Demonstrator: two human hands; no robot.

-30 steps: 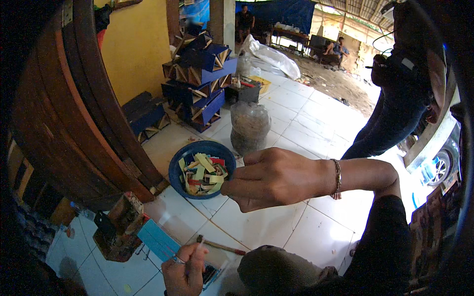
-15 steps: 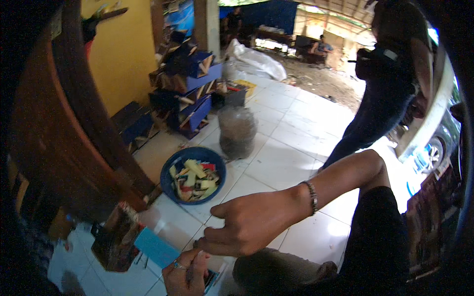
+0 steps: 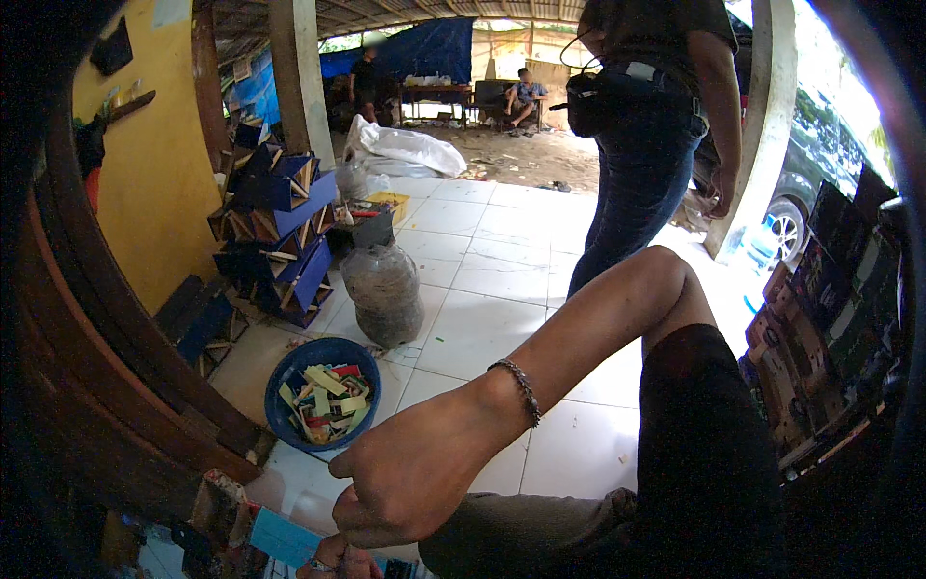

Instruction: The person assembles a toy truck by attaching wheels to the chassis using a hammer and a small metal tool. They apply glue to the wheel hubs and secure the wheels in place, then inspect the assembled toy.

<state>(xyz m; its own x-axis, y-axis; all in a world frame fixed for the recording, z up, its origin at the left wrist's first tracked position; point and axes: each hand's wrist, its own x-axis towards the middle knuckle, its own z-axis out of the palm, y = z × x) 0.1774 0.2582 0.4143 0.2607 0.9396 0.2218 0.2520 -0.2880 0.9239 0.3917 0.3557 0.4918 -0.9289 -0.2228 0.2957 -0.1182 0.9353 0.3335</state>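
My right hand [image 3: 415, 468] reaches across from the right, its wrist in a chain bracelet. Its fingers are curled closed, and whatever they may hold is hidden beneath the hand. At the lower edge, partly cut off, my left hand [image 3: 340, 560] lies over a light blue flat strip [image 3: 283, 537], just below the right hand. Its fingers look bent together, but I cannot make out what is in them. Beyond both hands, a round dark blue tub [image 3: 274, 418] on the floor holds many cut scraps in pale yellow, red and white.
A clear plastic bag [image 3: 383, 294] stands behind the tub. Blue boxes [image 3: 289, 203] are stacked by the yellow wall. A person in jeans [image 3: 637, 183] stands at the right, near a pillar [image 3: 762, 125]. My knee [image 3: 540, 531] lies under my right arm. White tiles [image 3: 482, 323] cover the floor.
The view has lifted and turned right, so tub, bag and boxes appear farther left. Both hands sit lower and further left in the picture, and less of the left hand shows.
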